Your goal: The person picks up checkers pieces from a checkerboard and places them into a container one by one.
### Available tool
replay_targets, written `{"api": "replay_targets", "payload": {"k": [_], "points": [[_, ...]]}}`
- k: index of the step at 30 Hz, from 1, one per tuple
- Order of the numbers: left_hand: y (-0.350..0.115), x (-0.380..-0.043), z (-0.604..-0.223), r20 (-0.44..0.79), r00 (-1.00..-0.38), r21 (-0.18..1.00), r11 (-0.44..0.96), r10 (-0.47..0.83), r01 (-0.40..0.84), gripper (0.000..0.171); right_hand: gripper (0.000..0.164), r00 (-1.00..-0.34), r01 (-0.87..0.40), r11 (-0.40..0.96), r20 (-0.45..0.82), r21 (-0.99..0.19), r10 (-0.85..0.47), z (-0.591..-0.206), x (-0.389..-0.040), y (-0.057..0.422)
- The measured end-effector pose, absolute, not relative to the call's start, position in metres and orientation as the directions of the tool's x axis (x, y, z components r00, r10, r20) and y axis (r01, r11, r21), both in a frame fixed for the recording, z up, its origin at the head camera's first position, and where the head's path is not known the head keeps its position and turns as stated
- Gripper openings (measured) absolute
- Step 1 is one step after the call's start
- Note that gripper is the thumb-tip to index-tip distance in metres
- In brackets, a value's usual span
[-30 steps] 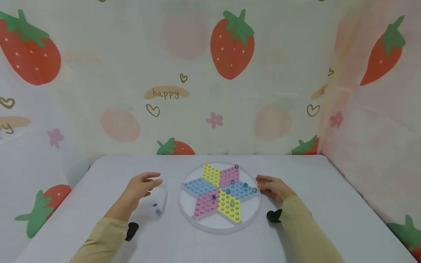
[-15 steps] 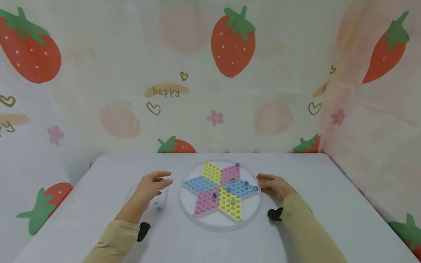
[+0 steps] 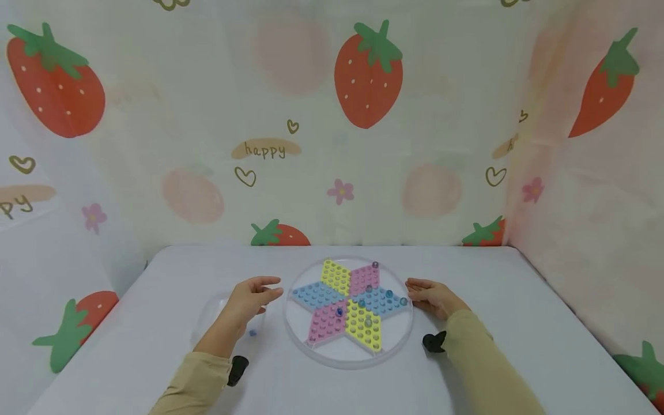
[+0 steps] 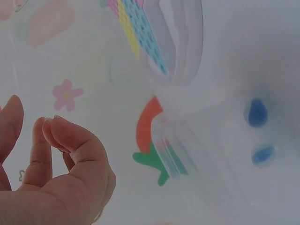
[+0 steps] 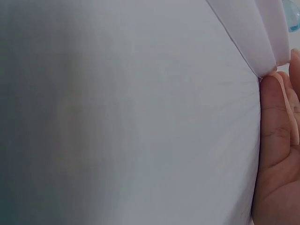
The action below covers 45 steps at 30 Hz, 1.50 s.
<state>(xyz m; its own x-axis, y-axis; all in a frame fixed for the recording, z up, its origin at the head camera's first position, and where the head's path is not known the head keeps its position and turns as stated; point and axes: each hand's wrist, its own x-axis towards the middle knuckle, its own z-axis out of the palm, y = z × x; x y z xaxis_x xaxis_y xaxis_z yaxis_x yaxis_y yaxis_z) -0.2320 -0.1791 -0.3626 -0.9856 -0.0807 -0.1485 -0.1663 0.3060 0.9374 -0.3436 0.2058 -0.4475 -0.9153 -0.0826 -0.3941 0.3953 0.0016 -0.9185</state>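
Note:
A round Chinese checkers board (image 3: pixel 329 358) lies mid-table, its star in pink, yellow and blue. Several glass marbles sit on it, among them a dark blue marble (image 3: pixel 339 312) on a pink point and a marble (image 3: pixel 376 264) at the far pink tip. My left hand (image 3: pixel 249 302) hovers just left of the rim, thumb and fingers apart; in the left wrist view nothing shows between them. Beneath it is a clear plastic container (image 3: pixel 199 323), where the left wrist view shows two blue marbles (image 4: pixel 257 113). My right hand (image 3: pixel 436 297) rests its fairly straight fingers against the board's right edge (image 5: pixel 262 28).
A white-covered table (image 3: pixel 498 288) extends around the board. Behind it hangs a cloth backdrop (image 3: pixel 311 115) printed with strawberries, and a similar cloth stands at each side. Dark wrist devices (image 3: pixel 434 342) sit under both sleeves.
My left hand has moved right, from over the clear container toward the board's left rim. My right hand stays at the board's edge. The view shifts slightly.

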Motion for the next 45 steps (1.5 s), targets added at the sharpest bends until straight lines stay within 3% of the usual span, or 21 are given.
{"api": "replay_targets", "payload": {"k": [34, 45], "points": [[-0.129, -0.237, -0.407, -0.129, -0.992, 0.949, 0.286, -0.017, -0.128, 0.032, 0.060, -0.910, 0.411, -0.038, -0.408, -0.911, -0.068, -0.454, -0.339, 0.206], [-0.104, -0.245, -0.413, -0.127, -0.991, 0.934, 0.341, 0.035, -0.108, 0.030, 0.060, -0.907, 0.418, -0.026, -0.415, -0.908, -0.074, -0.451, -0.338, 0.207]]}}
